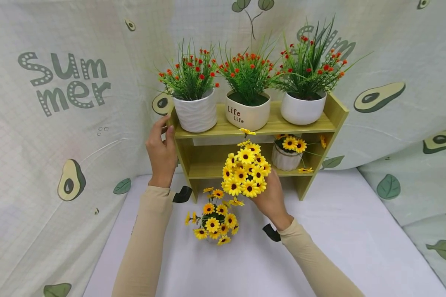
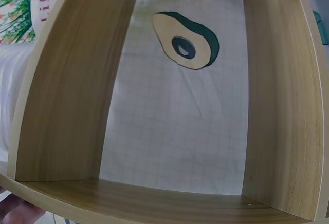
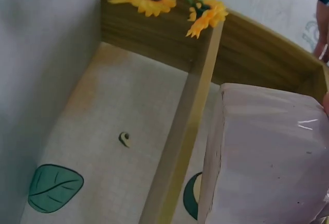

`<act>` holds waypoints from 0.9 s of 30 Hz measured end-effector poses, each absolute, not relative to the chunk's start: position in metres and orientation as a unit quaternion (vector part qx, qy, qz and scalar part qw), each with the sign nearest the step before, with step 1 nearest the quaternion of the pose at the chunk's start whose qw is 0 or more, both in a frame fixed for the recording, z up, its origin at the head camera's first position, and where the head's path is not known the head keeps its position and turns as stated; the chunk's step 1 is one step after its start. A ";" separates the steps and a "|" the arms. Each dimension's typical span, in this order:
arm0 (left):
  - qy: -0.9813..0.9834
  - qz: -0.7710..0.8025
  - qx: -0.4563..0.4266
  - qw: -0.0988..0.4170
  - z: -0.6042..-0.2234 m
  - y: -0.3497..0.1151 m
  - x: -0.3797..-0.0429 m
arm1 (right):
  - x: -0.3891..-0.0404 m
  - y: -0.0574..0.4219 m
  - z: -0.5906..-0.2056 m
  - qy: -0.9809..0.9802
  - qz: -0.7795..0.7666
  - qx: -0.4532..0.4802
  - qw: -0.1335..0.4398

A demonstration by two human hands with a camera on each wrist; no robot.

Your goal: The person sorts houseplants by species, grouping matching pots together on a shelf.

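Observation:
My right hand (image 1: 273,196) holds a flowerpot of yellow daisy-like flowers (image 1: 245,171) in front of the wooden shelf's lower level. Its pale, flat-sided pot (image 3: 272,152) shows in the right wrist view; the blooms hide it from the head camera. My left hand (image 1: 161,150) touches the outer left side of the two-level wooden shelf (image 1: 208,161), near the top. In the left wrist view, only fingertips (image 2: 20,211) show outside the side panel. A second pot of yellow flowers (image 1: 217,220) stands on the table below, its pot mostly covered by blooms.
Three white pots with red-flowered grass plants (image 1: 195,109) (image 1: 248,111) (image 1: 304,108) line the top board. A ribbed pot of yellow flowers (image 1: 287,156) sits at the lower level's right end. An avocado-print cloth (image 1: 74,144) hangs behind the white table (image 1: 338,231).

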State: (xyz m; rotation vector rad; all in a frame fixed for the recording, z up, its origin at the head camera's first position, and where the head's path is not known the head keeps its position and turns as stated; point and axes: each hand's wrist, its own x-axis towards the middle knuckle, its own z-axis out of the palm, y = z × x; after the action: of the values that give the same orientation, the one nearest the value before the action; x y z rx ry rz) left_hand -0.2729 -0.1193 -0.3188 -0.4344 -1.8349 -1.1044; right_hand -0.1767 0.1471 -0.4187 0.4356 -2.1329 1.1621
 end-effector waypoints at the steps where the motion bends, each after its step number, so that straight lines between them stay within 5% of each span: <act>1: -0.746 -0.448 -0.176 0.461 -0.319 -0.119 -0.273 | -0.181 0.147 -0.419 -0.816 0.441 0.165 0.336; 27: -0.740 -0.452 -0.179 0.465 -0.319 -0.120 -0.273 | -0.238 0.141 -0.414 -0.802 0.491 0.062 0.334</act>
State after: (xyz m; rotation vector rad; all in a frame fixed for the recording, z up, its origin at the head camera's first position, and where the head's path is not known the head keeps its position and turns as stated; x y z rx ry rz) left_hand -0.2728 -0.1196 -0.3185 -0.4400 -1.8168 -1.1094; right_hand -0.2378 0.1414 -0.4136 0.1619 -2.0940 1.2827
